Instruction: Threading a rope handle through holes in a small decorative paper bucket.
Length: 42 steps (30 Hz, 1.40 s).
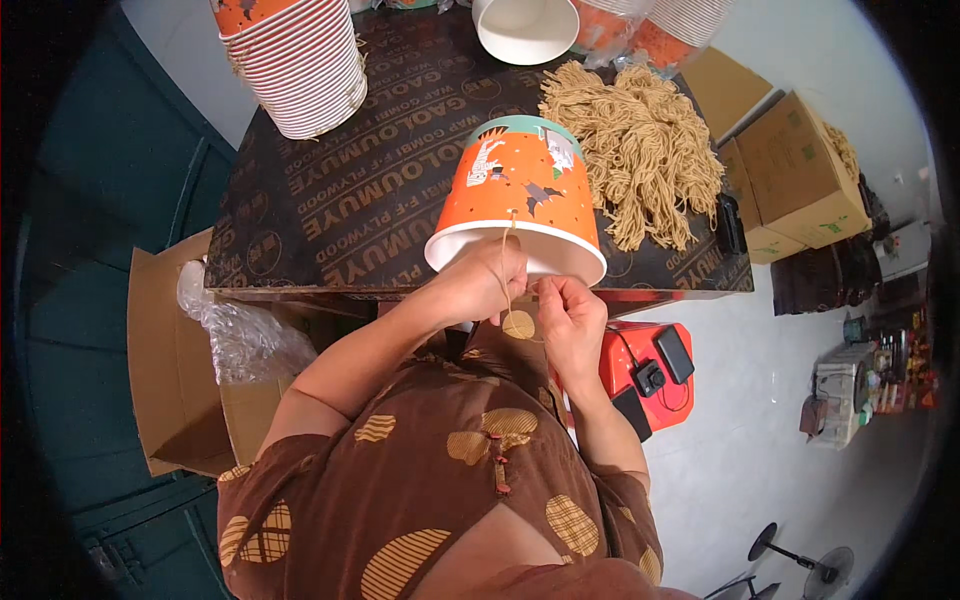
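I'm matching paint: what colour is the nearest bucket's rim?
The rim is white, in the head view.

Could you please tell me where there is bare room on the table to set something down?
The widest bare patch of the black table lies left of the near orange bucket, in front of the tall bucket stack. It is crowded at right with tan cords, and behind them with more stacked buckets.

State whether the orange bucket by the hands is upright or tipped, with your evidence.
Tipped: the orange bucket lies on its side, its white rim facing the brown shirt rather than upward.
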{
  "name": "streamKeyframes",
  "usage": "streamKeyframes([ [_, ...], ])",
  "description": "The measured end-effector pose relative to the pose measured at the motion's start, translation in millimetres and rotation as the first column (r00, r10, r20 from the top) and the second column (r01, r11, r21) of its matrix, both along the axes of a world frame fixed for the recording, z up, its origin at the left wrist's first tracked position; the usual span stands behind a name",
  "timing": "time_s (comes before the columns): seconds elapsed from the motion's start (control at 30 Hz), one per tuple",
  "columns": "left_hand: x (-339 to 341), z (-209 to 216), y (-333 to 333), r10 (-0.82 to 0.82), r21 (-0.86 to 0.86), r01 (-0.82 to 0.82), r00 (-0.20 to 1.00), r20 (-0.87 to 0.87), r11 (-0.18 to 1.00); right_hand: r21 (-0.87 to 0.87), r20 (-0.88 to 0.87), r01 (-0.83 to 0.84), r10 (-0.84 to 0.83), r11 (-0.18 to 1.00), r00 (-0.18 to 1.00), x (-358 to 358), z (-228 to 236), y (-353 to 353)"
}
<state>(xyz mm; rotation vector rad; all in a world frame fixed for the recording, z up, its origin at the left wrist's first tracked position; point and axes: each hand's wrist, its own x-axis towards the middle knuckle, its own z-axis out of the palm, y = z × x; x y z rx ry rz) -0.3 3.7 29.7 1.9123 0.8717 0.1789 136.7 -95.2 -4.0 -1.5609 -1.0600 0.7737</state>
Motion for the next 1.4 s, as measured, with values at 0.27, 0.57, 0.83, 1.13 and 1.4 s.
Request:
streamKeyframes([
  [0.27,0,-8,0,0.055,-0.026,-0.053,0.994,0.093,0.998,0.015,-0.001,-0.014,0.014,1.000,1.000,-5,0,5],
  [0.57,2,-8,-2,0.024,0.091,-0.033,0.995,0.094,0.995,0.052,0.005,-0.029,0.029,0.998,1.000,-10,1,6],
  [0.83,0,-8,-4,0.004,0.261,-0.020,0.998,0.060,0.965,0.317,0.553,-0.242,0.029,0.917,0.833,-13,18,-9],
  [1.13,1,-5,-5,0.073,0.038,-0.080,0.987,0.143,0.996,0.559,0.755,-0.641,-0.002,0.527,0.656,5,16,-34],
  [1.4,1,-11,-4,0.078,0.015,-0.081,0.984,0.161,0.997,0.446,0.493,-0.213,-0.040,0.870,0.869,4,-9,-24],
])
